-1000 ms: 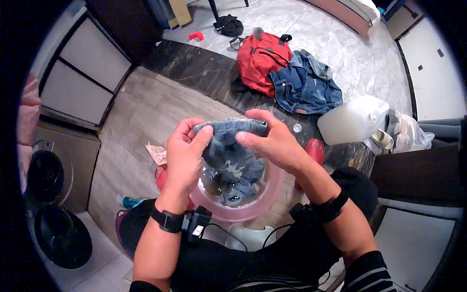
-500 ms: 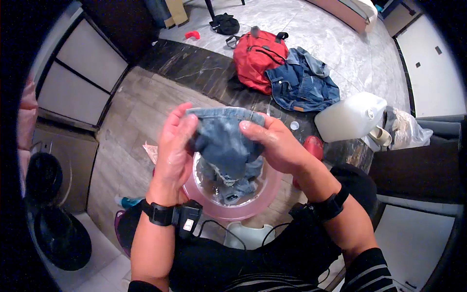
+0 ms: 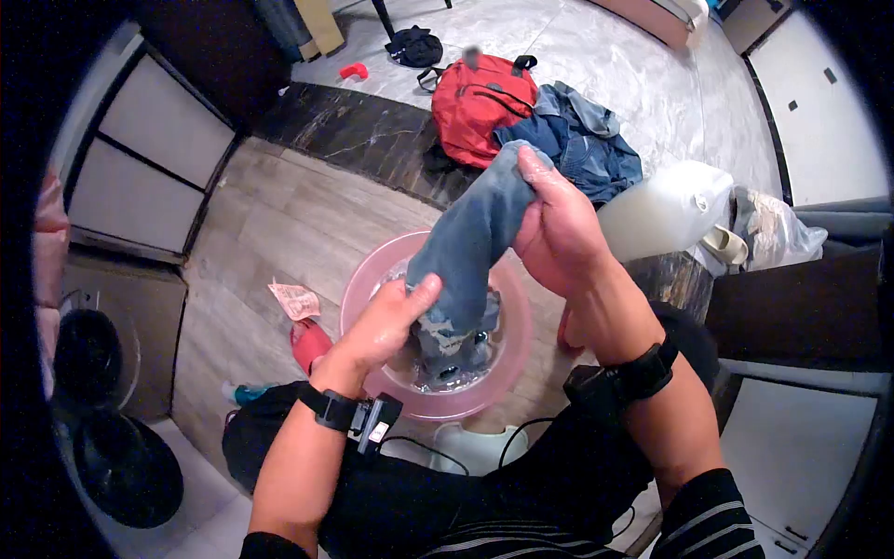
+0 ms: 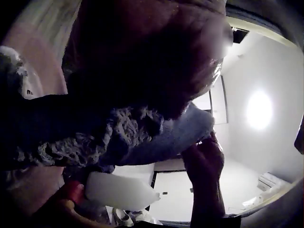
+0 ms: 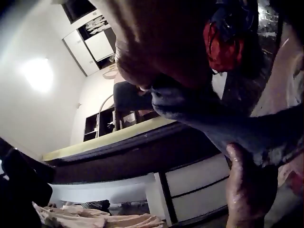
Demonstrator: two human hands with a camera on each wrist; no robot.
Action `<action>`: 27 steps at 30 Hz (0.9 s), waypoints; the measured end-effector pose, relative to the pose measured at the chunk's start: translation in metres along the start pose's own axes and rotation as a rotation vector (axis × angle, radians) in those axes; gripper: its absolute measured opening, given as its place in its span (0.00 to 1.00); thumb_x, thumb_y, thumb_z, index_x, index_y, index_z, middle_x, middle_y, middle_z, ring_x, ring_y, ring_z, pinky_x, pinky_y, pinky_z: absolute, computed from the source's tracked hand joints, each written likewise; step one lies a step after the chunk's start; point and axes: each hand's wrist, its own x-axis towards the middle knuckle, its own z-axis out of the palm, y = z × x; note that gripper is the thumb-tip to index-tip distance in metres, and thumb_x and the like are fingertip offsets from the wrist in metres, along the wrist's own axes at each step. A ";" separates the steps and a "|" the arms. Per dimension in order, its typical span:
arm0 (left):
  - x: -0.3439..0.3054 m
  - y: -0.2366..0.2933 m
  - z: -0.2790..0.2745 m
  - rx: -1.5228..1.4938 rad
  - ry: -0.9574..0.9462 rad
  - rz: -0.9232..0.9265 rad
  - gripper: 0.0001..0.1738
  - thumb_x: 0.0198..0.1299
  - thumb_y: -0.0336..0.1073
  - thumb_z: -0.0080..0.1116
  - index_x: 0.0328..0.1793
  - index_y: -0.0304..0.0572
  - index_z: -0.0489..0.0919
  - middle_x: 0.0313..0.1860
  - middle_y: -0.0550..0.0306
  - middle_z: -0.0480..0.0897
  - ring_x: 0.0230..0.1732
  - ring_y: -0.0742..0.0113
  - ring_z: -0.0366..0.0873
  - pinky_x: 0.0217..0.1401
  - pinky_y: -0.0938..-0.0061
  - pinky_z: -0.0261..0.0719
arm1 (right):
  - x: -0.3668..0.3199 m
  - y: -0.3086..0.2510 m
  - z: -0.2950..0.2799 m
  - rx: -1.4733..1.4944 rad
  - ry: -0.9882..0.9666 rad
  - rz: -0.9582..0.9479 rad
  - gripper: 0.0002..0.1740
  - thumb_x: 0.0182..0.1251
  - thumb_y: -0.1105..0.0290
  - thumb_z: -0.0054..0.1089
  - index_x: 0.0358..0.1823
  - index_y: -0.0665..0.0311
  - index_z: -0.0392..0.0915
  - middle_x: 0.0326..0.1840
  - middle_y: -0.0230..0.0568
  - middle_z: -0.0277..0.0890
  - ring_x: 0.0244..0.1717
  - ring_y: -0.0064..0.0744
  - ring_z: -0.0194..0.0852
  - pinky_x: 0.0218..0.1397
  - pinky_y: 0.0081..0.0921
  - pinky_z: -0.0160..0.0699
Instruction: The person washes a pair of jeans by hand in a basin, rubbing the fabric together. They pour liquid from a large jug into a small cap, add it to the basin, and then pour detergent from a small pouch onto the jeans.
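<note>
A wet piece of blue denim (image 3: 466, 242) with a frayed pale patch is stretched slantwise above a pink basin (image 3: 358, 298), its lower part in the water. My right hand (image 3: 565, 228) grips its upper end, thumb on top, at the basin's upper right. Lower down, my left hand (image 3: 386, 321) pinches the cloth's left side near the frayed patch, over the basin's rim. In the left wrist view the frayed threads (image 4: 128, 128) lie close below the left hand. The right wrist view shows the left hand (image 5: 249, 190) on the denim, its fingers partly hidden.
Beyond the basin lie a red backpack (image 3: 475, 107) and a denim garment (image 3: 596, 140). A white jug (image 3: 656, 214) and a plastic bag (image 3: 778, 228) are at the right. A white stool (image 3: 475, 447) stands in front; red slippers (image 3: 309, 345) flank the basin.
The denim has turned from level to slanting. My right hand has risen with its upper end, and my left hand has moved down and right to near the frayed patch.
</note>
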 end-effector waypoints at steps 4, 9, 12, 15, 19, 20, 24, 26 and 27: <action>-0.004 0.000 0.001 -0.183 0.081 -0.012 0.28 0.69 0.53 0.45 0.58 0.33 0.73 0.51 0.55 0.80 0.51 0.67 0.78 0.58 0.70 0.74 | -0.007 0.008 0.006 -0.143 0.189 0.056 0.14 0.73 0.59 0.47 0.50 0.60 0.70 0.48 0.36 0.77 0.46 0.31 0.78 0.55 0.33 0.74; -0.012 0.017 0.005 -0.465 0.218 0.077 0.26 0.71 0.49 0.43 0.60 0.33 0.71 0.52 0.53 0.80 0.51 0.66 0.79 0.56 0.69 0.77 | -0.013 0.034 0.001 -0.428 0.076 0.266 0.17 0.69 0.57 0.53 0.53 0.59 0.69 0.52 0.31 0.73 0.55 0.26 0.70 0.63 0.31 0.64; -0.019 0.028 0.001 -0.495 0.172 0.107 0.27 0.72 0.50 0.40 0.60 0.31 0.71 0.54 0.51 0.79 0.53 0.64 0.78 0.58 0.68 0.75 | -0.028 0.051 0.003 -0.680 -0.079 0.310 0.33 0.67 0.44 0.51 0.58 0.68 0.71 0.54 0.40 0.75 0.55 0.31 0.71 0.61 0.29 0.65; -0.021 0.029 -0.002 -0.482 0.167 0.167 0.28 0.71 0.51 0.40 0.60 0.31 0.71 0.54 0.52 0.79 0.54 0.64 0.77 0.60 0.68 0.73 | -0.029 0.062 -0.005 -0.690 -0.171 0.398 0.37 0.68 0.39 0.45 0.57 0.70 0.73 0.54 0.41 0.75 0.54 0.30 0.71 0.61 0.27 0.66; -0.026 0.034 -0.003 -0.356 0.101 0.159 0.29 0.70 0.52 0.42 0.62 0.32 0.70 0.54 0.54 0.78 0.55 0.66 0.76 0.61 0.70 0.71 | -0.029 0.053 0.008 -0.598 -0.163 0.402 0.36 0.68 0.40 0.45 0.56 0.69 0.74 0.52 0.40 0.77 0.51 0.30 0.73 0.58 0.28 0.69; -0.028 0.033 0.001 -0.311 0.105 0.153 0.28 0.70 0.52 0.42 0.62 0.32 0.70 0.55 0.53 0.78 0.56 0.64 0.75 0.62 0.68 0.70 | -0.030 0.051 0.011 -0.541 -0.154 0.411 0.35 0.69 0.41 0.45 0.56 0.69 0.74 0.51 0.40 0.77 0.50 0.30 0.73 0.58 0.28 0.69; -0.031 0.023 0.010 -0.177 0.071 0.056 0.27 0.70 0.49 0.43 0.64 0.32 0.67 0.58 0.53 0.76 0.59 0.62 0.73 0.65 0.66 0.68 | -0.025 0.052 0.009 -0.411 -0.070 0.324 0.27 0.72 0.50 0.46 0.56 0.69 0.71 0.53 0.38 0.74 0.52 0.28 0.72 0.57 0.30 0.72; -0.029 0.028 0.010 -0.108 0.010 -0.020 0.26 0.68 0.44 0.50 0.64 0.32 0.67 0.57 0.55 0.76 0.58 0.64 0.73 0.64 0.68 0.68 | -0.026 0.034 0.027 -0.316 0.048 0.279 0.24 0.71 0.52 0.49 0.51 0.68 0.74 0.48 0.40 0.79 0.45 0.31 0.78 0.51 0.31 0.76; -0.026 0.029 0.011 -0.067 0.044 -0.003 0.25 0.67 0.42 0.51 0.64 0.32 0.67 0.57 0.56 0.76 0.58 0.65 0.73 0.64 0.68 0.68 | -0.023 0.034 0.027 -0.249 0.060 0.244 0.23 0.71 0.54 0.50 0.50 0.68 0.74 0.47 0.41 0.79 0.44 0.32 0.78 0.50 0.32 0.77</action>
